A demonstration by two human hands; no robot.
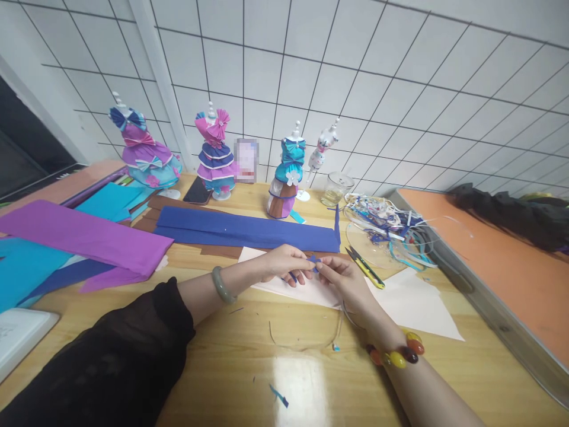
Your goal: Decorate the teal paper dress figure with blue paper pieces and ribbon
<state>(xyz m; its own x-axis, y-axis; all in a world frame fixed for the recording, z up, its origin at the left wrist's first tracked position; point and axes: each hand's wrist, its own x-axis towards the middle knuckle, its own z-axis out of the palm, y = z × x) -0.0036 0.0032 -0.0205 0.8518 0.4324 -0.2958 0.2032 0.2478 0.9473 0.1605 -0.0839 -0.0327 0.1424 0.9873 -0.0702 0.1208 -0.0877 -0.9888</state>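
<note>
Between both my hands is a small piece of dark blue crepe paper (314, 261), pinched at its edges. My left hand (287, 264) holds it from the left with thumb and forefinger, its other fingers loosely curled. From the right, my right hand (341, 276) grips the same piece with thumb and fingertips. Under the hands lies a pale sheet of paper (306, 293). To the right rest thread snips (368, 271) with yellow and black handles. Just behind the hands stretches a long folded strip of dark blue crepe paper (249, 228).
Several small dress forms stand along the tiled wall, one in a pink and blue paper dress (216, 157). A glass (336, 188) stands near a pile of ribbon scraps (382, 222). Purple crepe paper (89, 237) lies left, an orange-topped surface (498, 261) right. A thin cord (302, 347) lies in front.
</note>
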